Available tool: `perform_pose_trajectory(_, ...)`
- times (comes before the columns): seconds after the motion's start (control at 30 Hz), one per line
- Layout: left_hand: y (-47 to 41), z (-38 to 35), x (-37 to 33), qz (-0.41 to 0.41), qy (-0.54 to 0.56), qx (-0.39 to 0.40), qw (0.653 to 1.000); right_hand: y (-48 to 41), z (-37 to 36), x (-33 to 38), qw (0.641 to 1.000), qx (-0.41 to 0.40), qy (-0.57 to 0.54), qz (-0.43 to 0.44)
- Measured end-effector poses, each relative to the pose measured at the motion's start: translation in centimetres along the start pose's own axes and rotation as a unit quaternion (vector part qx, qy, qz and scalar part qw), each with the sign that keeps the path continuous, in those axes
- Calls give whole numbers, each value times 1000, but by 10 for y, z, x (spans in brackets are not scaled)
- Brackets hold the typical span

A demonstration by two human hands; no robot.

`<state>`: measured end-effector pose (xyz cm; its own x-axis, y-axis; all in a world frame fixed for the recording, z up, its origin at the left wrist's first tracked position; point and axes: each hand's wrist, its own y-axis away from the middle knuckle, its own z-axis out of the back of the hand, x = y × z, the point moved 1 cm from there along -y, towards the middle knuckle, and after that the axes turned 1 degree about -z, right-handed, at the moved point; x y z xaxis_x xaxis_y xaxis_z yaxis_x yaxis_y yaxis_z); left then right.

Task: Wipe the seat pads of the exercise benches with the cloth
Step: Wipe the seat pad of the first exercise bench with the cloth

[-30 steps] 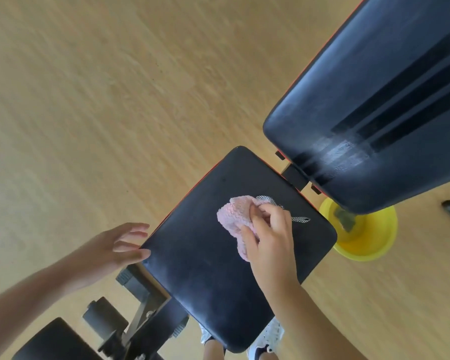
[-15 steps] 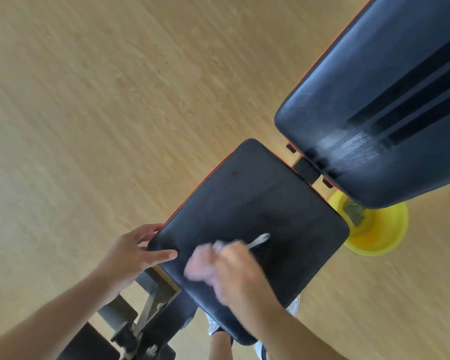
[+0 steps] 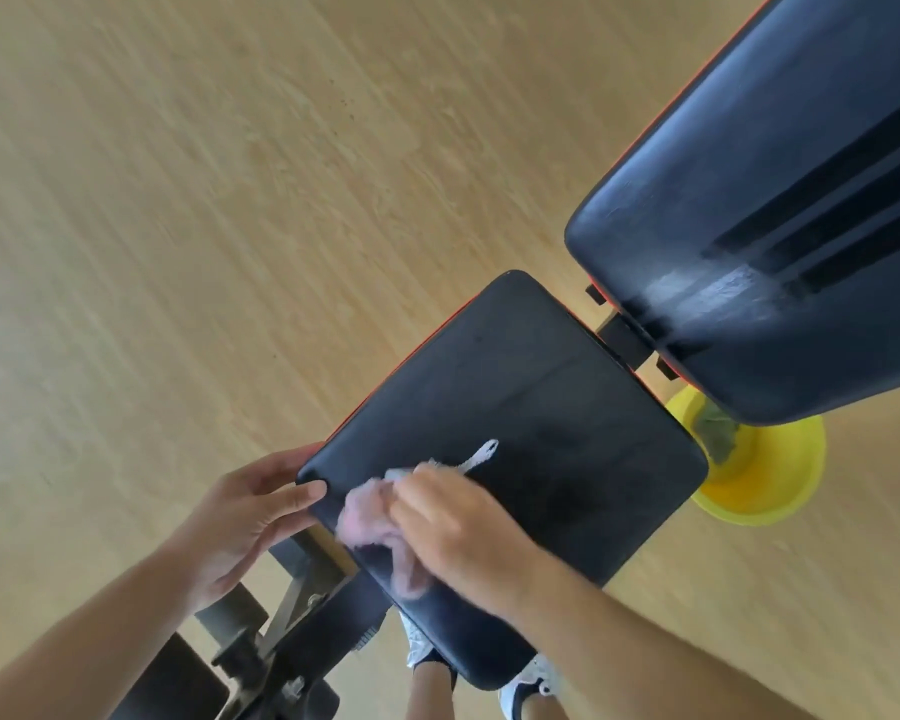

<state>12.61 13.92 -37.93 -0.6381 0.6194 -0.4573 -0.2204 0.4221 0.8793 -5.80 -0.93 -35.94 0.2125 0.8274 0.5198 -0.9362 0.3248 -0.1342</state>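
A black seat pad (image 3: 552, 407) with an orange edge fills the middle of the head view. My right hand (image 3: 458, 532) presses a pink cloth (image 3: 370, 517) onto the pad's near left part; the cloth is blurred and a white loop sticks out from it. My left hand (image 3: 245, 517) grips the pad's left corner, thumb on top. The black back pad (image 3: 780, 215) of the same bench rises at the upper right, with a pale smear near its lower end.
A yellow basin (image 3: 770, 475) with a greenish rag inside sits on the wooden floor under the back pad. The bench's metal frame and foam rollers (image 3: 261, 631) lie at the lower left. My shoes (image 3: 531, 683) show below the seat pad.
My right hand has dragged the cloth from the pad's middle toward its near left corner. My left hand went from hovering beside the pad to gripping its corner.
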Motion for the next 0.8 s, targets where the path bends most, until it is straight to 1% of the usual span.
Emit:
perform_pose_trajectory(0.03,-1,-1,1,-3,2,1,1000,-16,19,-30,997,-31,47,-52)
perform_pose_trajectory(0.07,-2,-2,2,-5,8,2,1000,-30,37,-61,981,-77,96,-150)
perform_pose_trajectory(0.1,-2,-2,5,-5,14,2,1000,-42,48,-87,945,-137,94,-281)
perform_pose_trajectory(0.13,-3,-2,6,-7,16,1,1000,-49,52,-95,903,-183,53,-386)
perform_pose_trajectory(0.17,-3,-1,7,-8,18,0,1000,-54,41,-86,875,-204,19,-440)
perform_pose_trajectory(0.2,-3,-1,7,-6,23,2,1000,-58,24,-62,876,-190,-4,-443)
perform_pose_trajectory(0.23,-2,-1,6,-2,30,5,1000,-55,6,-30,908,-151,-27,-389)
perform_pose_trajectory(0.27,-2,1,5,0,37,10,999,-47,-12,6,954,-89,-48,-284)
perform_pose_trajectory(0.3,-1,4,5,2,39,19,999,-35,-23,35,987,-37,-56,-147)
perform_pose_trajectory(0.33,0,6,4,4,38,35,999,-27,-24,48,998,22,-54,-21)
perform_pose_trajectory(0.37,1,8,3,7,41,49,998,-27,-18,39,992,89,-63,56)
perform_pose_trajectory(0.4,1,9,2,10,50,61,997,-33,-6,18,987,121,-62,84)
perform_pose_trajectory(0.43,2,10,0,12,59,67,996,-41,10,-10,990,123,-43,56)
perform_pose_trajectory(0.47,1,9,-4,11,59,70,996,-48,28,-40,995,92,-6,-23)
perform_pose_trajectory(0.5,1,8,-5,5,47,71,996,-52,44,-69,989,-4,54,-135)
perform_pose_trajectory(0.53,2,7,-6,-7,26,68,997,-47,55,-90,957,-108,89,-255)
perform_pose_trajectory(0.57,2,6,-5,-20,6,62,998,-39,59,-94,915,-186,80,-348)
perform_pose_trajectory(0.6,1,3,-4,-31,-5,53,998,-27,54,-80,885,-212,49,-411)
perform_pose_trajectory(0.63,0,0,-4,-38,-10,39,998,-12,38,-58,890,-199,23,-409)
perform_pose_trajectory(0.67,0,-2,-4,-45,-16,26,999,2,22,-26,911,-137,-22,-388)
perform_pose_trajectory(0.7,-2,-2,-4,-50,-21,14,998,21,2,5,941,-36,-57,-332)
perform_pose_trajectory(0.73,-3,-2,-2,-54,-18,5,998,39,-7,31,963,44,-103,-243)
perform_pose_trajectory(0.77,-1,0,-2,-60,-15,-2,998,54,-12,45,983,91,-99,-129)
perform_pose_trajectory(0.8,0,5,-1,-68,-11,-12,998,58,-6,41,990,104,-76,-64)
